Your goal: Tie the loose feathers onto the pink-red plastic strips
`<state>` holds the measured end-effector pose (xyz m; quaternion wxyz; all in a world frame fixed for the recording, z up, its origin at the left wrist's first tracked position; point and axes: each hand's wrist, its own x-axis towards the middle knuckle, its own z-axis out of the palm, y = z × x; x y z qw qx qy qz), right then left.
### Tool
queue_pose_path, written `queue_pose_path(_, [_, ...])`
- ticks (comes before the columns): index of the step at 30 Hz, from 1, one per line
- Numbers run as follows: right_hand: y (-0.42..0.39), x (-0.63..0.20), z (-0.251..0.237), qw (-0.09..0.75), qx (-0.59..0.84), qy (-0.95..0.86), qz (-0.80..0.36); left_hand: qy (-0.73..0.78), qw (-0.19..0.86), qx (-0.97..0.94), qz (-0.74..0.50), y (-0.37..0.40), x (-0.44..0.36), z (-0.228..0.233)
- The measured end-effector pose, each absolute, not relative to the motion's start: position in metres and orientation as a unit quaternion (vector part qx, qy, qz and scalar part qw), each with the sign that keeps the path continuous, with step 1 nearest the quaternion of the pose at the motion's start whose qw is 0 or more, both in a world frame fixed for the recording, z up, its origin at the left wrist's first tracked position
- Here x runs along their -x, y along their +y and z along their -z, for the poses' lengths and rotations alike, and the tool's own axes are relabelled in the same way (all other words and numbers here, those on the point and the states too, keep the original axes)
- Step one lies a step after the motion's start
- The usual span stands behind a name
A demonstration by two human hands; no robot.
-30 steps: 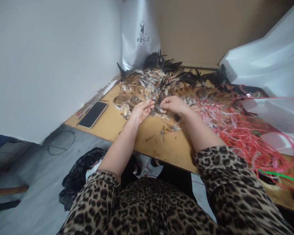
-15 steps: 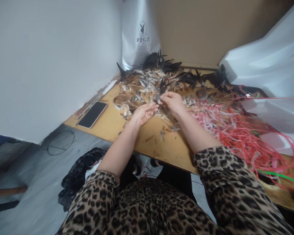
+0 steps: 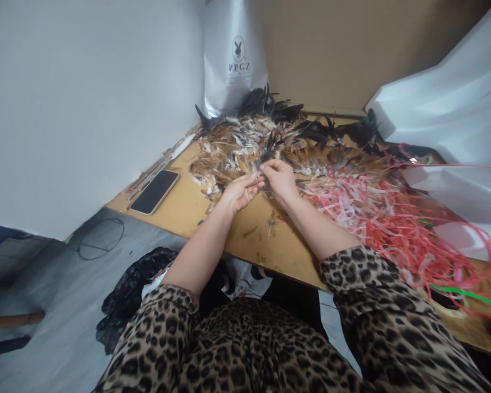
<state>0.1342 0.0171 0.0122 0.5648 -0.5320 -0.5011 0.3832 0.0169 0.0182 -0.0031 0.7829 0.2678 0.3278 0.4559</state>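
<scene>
The wooden table (image 3: 229, 229) carries a wide heap of brown and black feathers (image 3: 245, 144) against the back wall. To its right lies a tangle of red and pink strips (image 3: 376, 213). A phone (image 3: 155, 191) lies at the left edge. At the heap's near edge, the right hand (image 3: 279, 177) pinches a small feather tuft (image 3: 265, 156); the left hand (image 3: 240, 191), fingers loosely curled, meets it.

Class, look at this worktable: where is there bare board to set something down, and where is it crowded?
Bare board runs along the near edge, between the phone and the red strips. The feather pile fills the far middle.
</scene>
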Motion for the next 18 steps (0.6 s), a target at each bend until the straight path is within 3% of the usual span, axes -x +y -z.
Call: queue_pose_path(18, [0.013, -0.124, -0.006, 0.604, 0.501, -0.427, -0.449, 0.323, 0.777, -0.285, -0.46, 0.016, -0.021, 0.003])
